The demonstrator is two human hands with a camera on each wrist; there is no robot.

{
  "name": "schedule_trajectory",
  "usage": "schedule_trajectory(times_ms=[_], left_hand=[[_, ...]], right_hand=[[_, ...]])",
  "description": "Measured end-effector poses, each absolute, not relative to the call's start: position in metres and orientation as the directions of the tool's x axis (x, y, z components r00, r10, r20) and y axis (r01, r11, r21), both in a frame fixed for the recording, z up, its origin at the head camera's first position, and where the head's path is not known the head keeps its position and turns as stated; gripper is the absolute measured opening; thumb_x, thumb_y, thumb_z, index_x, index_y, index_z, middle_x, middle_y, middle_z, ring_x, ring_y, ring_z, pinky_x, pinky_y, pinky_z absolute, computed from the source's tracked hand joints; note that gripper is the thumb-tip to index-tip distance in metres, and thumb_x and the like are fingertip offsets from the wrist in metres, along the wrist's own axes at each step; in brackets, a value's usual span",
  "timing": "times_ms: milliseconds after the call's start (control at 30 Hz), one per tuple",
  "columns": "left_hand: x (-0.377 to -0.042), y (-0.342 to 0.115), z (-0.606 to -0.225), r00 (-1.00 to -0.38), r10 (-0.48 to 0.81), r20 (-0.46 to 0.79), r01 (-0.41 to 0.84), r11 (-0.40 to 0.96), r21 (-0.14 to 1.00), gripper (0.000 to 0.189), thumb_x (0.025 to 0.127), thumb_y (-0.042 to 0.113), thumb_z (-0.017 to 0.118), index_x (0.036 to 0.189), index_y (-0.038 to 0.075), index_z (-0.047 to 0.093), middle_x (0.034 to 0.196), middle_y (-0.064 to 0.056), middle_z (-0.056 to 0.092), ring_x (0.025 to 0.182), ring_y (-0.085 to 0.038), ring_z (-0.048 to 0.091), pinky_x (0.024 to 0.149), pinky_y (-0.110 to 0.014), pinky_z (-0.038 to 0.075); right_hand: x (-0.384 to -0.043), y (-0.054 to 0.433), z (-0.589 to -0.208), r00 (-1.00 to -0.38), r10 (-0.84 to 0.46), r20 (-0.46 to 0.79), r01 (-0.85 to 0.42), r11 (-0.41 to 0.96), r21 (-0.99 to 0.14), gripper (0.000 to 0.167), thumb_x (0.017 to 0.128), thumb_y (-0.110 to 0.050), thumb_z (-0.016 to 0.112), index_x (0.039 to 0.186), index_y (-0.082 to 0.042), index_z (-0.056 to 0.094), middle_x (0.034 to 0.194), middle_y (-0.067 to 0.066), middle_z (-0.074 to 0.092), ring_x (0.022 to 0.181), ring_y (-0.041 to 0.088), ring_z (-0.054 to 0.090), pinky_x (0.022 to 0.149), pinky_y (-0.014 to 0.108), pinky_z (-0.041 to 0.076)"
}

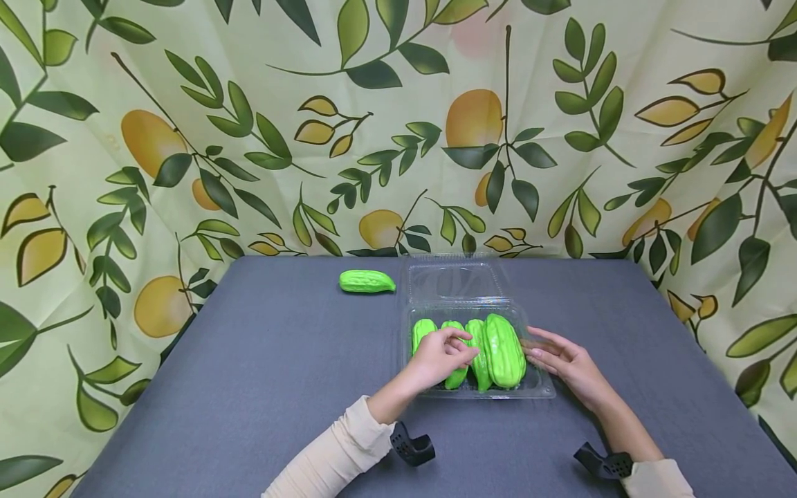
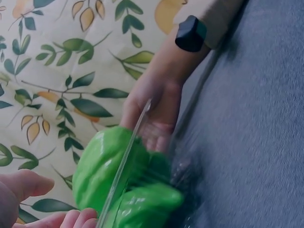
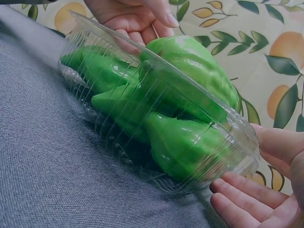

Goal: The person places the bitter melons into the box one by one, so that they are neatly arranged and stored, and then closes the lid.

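A transparent hinged plastic container (image 1: pixel 542 389) stands on the grey table with its lid folded back. Inside lie several bright green, ridged gourds like bitter melons; the biggest gourd (image 1: pixel 505 351) is on the right, a smaller gourd (image 1: pixel 425 330) at the left end. My left hand (image 1: pixel 441 354) hovers over the container's middle, thumb and fingers apart around nothing, partly covering the gourds below. At the right wall, my right hand (image 1: pixel 565 363) has its fingers extended along the clear plastic, touching the container's end (image 3: pixel 247 156).
Another green gourd (image 1: pixel 366 281) lies by itself near the table's back edge, left of the raised lid (image 1: pixel 457 280). A leaf-and-fruit patterned cloth (image 1: pixel 398 138) hangs behind and beside the grey table (image 1: pixel 280 346).
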State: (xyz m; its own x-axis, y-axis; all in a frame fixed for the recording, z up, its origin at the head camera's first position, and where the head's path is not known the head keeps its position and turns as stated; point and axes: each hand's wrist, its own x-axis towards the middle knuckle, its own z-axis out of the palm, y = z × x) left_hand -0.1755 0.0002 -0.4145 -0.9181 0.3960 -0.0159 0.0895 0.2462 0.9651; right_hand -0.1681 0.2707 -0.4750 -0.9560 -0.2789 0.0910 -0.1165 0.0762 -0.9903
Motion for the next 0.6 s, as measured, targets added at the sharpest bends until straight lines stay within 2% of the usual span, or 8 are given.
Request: schedule_trajectory(times_ms=[200, 600], left_hand=[[-0.183, -0.011, -0.413, -0.929, 0.371, 0.009, 0.103, 0.236, 0.966, 0.032, 0.089, 0.010, 0.066, 0.115, -0.009, 0.061, 0.094, -0.028, 0.068, 0.082, -0.042, 0.069, 0.067, -0.031, 0.060], [-0.195, -0.036, -0.403, -0.947, 0.319, 0.047, 0.133, 0.254, 0.958, 0.032, 0.091, 0.008, 0.061, 0.116, -0.011, 0.059, 0.097, -0.027, 0.067, 0.087, -0.040, 0.070, 0.071, -0.032, 0.060]], right_hand=[[-0.168, 0.271, -0.475, -0.960, -0.270, 0.074, -0.102, 0.091, -0.991, 0.051, 0.098, -0.012, 0.054, 0.143, 0.005, 0.037, 0.113, -0.023, 0.067, 0.103, -0.006, 0.065, 0.085, 0.012, 0.054], [-0.168, 0.271, -0.475, -0.953, -0.287, 0.095, -0.118, 0.061, -0.991, 0.049, 0.098, -0.009, 0.053, 0.143, 0.005, 0.037, 0.114, -0.022, 0.067, 0.105, -0.005, 0.065, 0.087, 0.013, 0.054]])
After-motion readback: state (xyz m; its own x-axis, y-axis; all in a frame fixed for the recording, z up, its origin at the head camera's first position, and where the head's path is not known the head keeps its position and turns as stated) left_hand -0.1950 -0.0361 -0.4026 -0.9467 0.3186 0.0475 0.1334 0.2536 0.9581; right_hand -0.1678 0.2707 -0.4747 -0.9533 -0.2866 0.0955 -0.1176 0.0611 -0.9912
